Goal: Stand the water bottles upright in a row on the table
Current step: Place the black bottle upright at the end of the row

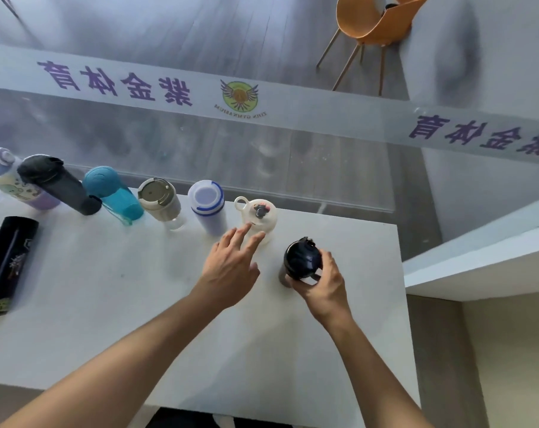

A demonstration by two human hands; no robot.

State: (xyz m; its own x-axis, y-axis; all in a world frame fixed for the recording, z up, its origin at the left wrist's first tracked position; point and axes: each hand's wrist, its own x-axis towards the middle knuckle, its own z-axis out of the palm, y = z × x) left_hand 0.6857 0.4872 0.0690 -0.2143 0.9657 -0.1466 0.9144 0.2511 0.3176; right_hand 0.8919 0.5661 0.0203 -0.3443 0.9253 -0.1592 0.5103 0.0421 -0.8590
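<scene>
Several bottles stand upright in a row along the far edge of the white table: a purple one, a black one, a teal one, a beige one, a white and blue one and a cream one with a loop lid. My left hand is open, its fingertips touching or just beside the cream bottle. My right hand grips a dark navy bottle standing upright at the right end of the row.
A black bottle lies on its side at the table's left edge. A glass wall with purple lettering runs behind the table. An orange chair stands beyond the glass. A white ledge adjoins the table on the right.
</scene>
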